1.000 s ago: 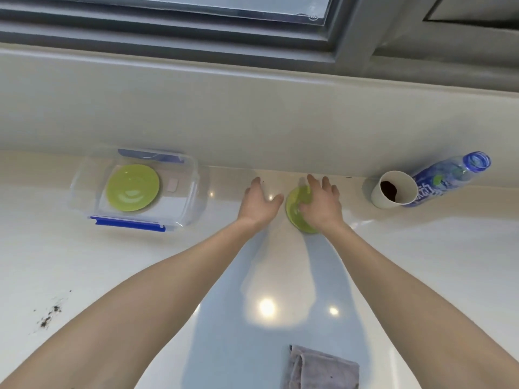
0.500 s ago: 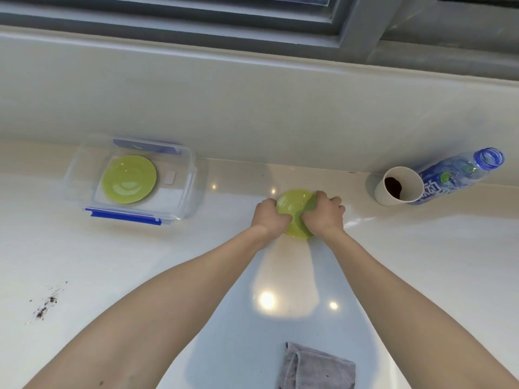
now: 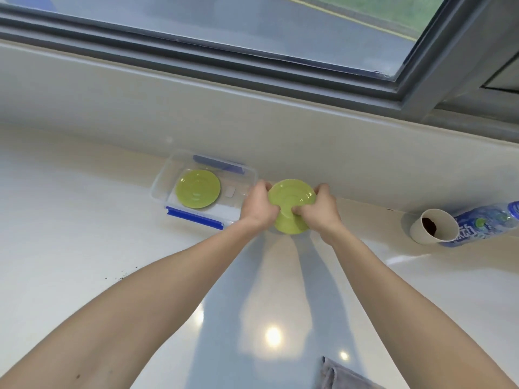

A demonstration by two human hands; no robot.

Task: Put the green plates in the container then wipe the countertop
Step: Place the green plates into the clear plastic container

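Both hands hold a green plate (image 3: 292, 203) lifted off the white countertop (image 3: 70, 248), tilted toward me. My left hand (image 3: 257, 207) grips its left edge and my right hand (image 3: 320, 210) grips its right edge. Just to the left stands a clear plastic container (image 3: 160, 189) with blue clips, against the back wall. A second green plate (image 3: 197, 188) lies flat inside it. A grey cloth (image 3: 339, 376) lies at the bottom edge of the view.
A paper cup (image 3: 431, 230) with dark grounds lies tipped on its side at the right, beside a lying blue-labelled bottle (image 3: 483, 224). Dark crumbs (image 3: 120, 277) speckle the countertop at the left. A wall and window frame rise behind.
Both hands closed round the plate and lifted it off the counter, carrying it left toward the container. The camera has tilted up and left.
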